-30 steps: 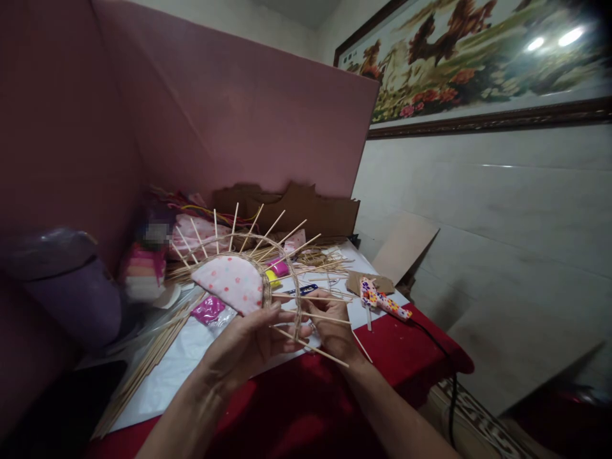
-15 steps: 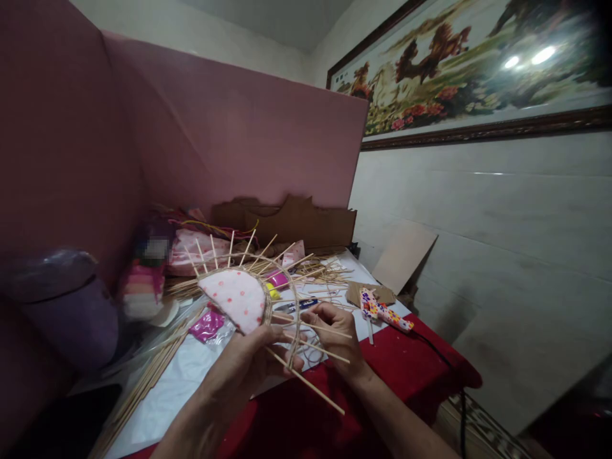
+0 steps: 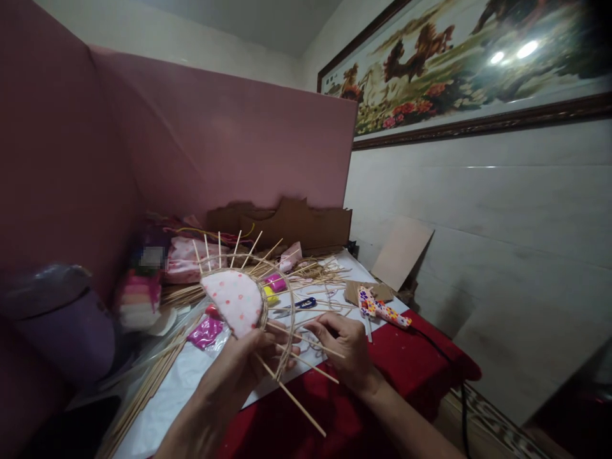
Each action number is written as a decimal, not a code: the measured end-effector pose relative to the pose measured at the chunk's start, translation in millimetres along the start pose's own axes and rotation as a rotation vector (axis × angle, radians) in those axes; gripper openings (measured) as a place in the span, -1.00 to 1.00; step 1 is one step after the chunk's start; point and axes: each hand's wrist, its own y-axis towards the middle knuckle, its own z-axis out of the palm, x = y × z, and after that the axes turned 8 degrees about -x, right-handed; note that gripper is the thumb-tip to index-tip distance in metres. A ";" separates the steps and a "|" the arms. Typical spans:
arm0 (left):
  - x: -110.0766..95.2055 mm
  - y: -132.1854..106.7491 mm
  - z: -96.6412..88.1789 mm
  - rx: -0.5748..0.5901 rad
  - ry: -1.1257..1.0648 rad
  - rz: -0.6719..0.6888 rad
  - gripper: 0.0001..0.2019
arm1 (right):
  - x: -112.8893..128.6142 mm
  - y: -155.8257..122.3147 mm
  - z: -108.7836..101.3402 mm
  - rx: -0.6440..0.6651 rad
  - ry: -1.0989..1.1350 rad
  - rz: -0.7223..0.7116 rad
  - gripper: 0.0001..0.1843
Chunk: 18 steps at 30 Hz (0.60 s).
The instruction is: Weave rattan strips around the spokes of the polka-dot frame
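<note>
We see the left hand (image 3: pixel 248 366) gripping a half-made woven piece (image 3: pixel 236 299) by its lower edge: a pink dotted fabric centre ringed with rattan weaving, thin spokes (image 3: pixel 248 248) fanning outward. The right hand (image 3: pixel 347 347) pinches one of those spokes just beside the rim (which strand exactly, we cannot tell). Below lies a red tablecloth (image 3: pixel 406 360) with a white sheet (image 3: pixel 191 373) over part of it. A floral-patterned glue gun (image 3: pixel 382 310) rests near the right hand, blue-handled scissors (image 3: pixel 299 305) behind the weaving, loose reed sticks (image 3: pixel 143 389) at left.
</note>
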 end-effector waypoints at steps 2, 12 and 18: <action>-0.9 -0.3 0.8 -0.009 -0.002 0.001 -0.88 | -2.3 -1.4 -8.9 0.024 0.013 -0.065 -0.82; -0.2 1.0 6.1 -0.106 0.083 -0.022 -0.79 | 15.7 12.8 -52.8 -0.016 -0.242 -0.488 -0.94; -1.6 -1.1 5.9 -0.094 0.083 -0.017 -0.76 | 23.6 23.3 -51.0 -0.006 -0.333 -0.572 -0.91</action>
